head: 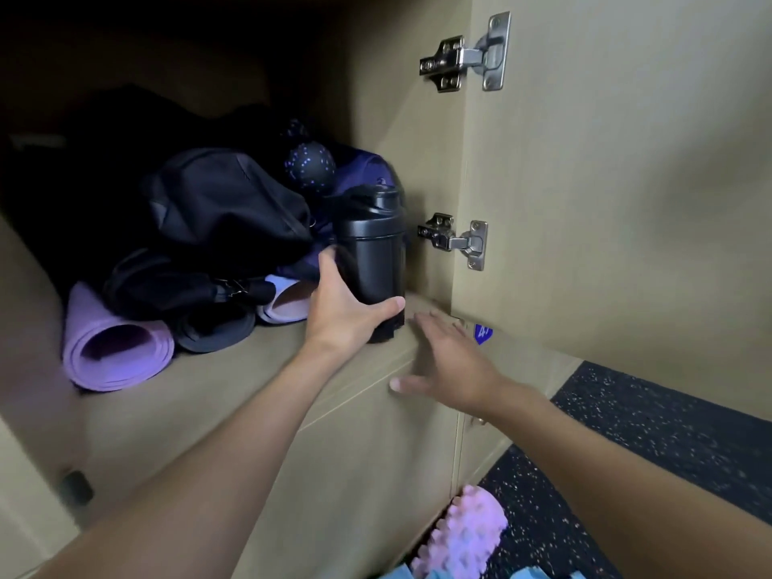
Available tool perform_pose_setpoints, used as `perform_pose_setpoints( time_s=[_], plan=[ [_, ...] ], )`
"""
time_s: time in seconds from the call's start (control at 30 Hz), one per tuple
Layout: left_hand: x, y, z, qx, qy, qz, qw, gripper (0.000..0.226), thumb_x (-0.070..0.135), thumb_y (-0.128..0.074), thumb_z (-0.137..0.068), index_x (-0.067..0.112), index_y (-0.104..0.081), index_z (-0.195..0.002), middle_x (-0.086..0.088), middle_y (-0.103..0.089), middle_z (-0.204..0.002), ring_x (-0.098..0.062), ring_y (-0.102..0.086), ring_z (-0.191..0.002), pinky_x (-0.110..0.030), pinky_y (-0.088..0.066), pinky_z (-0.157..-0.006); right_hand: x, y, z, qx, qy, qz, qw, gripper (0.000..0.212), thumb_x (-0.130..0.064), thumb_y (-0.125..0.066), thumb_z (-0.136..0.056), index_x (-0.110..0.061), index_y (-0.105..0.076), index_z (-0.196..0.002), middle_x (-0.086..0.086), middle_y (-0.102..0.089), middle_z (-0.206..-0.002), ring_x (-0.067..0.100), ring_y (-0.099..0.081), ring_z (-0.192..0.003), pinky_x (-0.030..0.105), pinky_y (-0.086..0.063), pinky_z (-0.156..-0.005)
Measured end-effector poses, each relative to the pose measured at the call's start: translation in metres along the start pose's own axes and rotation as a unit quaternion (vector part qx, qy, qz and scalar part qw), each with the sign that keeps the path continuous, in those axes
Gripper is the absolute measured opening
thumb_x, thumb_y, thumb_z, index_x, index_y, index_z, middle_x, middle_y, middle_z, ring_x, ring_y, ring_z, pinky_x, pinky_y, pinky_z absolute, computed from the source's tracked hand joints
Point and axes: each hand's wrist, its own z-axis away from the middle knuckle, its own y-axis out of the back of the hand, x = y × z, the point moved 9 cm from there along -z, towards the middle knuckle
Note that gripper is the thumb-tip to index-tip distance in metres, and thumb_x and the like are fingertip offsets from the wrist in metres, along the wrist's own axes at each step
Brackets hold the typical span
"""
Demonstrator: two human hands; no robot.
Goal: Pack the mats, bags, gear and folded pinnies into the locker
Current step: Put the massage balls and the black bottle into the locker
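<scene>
My left hand (346, 305) grips a black shaker bottle (374, 248) standing upright at the right front of the locker shelf (234, 382). My right hand (449, 361) hovers open just right of it, fingers spread over the shelf's front edge. Behind the bottle lie a black bag (225, 211), a purple bag (363, 169) and a black ball with purple dots (310, 165). A rolled purple mat (113, 348), a rolled dark mat (215, 330) and another purple mat (286, 300) lie on the shelf under the bags.
The open locker door (626, 181) stands to the right on two metal hinges (457, 240). A pink spiky foam roller (459, 537) lies on the black speckled floor (668, 432) below. A blue number tag (482, 333) sits on the lower locker's edge.
</scene>
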Motion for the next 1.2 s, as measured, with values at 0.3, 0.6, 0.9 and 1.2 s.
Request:
perform_pose_setpoints(
  time_s=[0.3,0.6,0.9,1.2],
  plan=[
    [-0.022,-0.042,-0.016,-0.026,0.025,-0.010,0.999,0.081,0.036,-0.088,-0.065,0.021,-0.037,-0.126,0.004,-0.062,-0.117,-0.021,-0.061,-0.111,-0.039,-0.051,-0.097,0.012,0.008,-0.007,0.023,-0.019,-0.036,0.999,0.089,-0.055,-0.074,-0.078,-0.013,-0.038,-0.147,0.002,-0.031,-0.158,0.020,-0.020,-0.147,0.028,-0.014,-0.116],
    [-0.015,-0.041,0.001,-0.070,0.031,-0.054,0.996,0.073,0.024,-0.083,-0.079,0.013,-0.034,-0.132,0.008,-0.052,-0.120,-0.016,-0.053,-0.114,-0.019,-0.037,-0.088,0.018,0.000,-0.005,0.011,-0.026,-0.055,0.998,0.091,-0.055,-0.071,-0.081,-0.013,-0.032,-0.151,0.004,-0.023,-0.162,0.014,-0.009,-0.151,0.031,-0.014,-0.119],
    [0.003,-0.034,0.057,-0.098,0.009,-0.137,0.986,0.055,0.029,-0.078,-0.081,0.016,-0.047,-0.125,-0.001,-0.052,-0.105,-0.026,-0.057,-0.109,-0.036,-0.047,-0.096,0.020,-0.003,0.044,0.026,-0.029,-0.067,0.997,0.064,-0.015,-0.061,-0.092,-0.009,-0.033,-0.149,0.005,-0.027,-0.159,0.019,-0.027,-0.146,0.026,-0.024,-0.114],
    [-0.044,-0.137,0.197,-0.377,-0.030,-0.182,0.908,0.010,0.020,-0.060,-0.085,0.022,-0.066,-0.093,0.006,-0.062,-0.076,-0.020,-0.063,-0.075,-0.032,-0.053,-0.074,0.113,-0.071,0.184,-0.176,-0.190,-0.004,0.966,0.048,-0.011,-0.054,-0.092,-0.014,-0.046,-0.139,0.011,-0.064,-0.123,0.023,-0.057,-0.100,0.023,-0.038,-0.079]
  ],
)
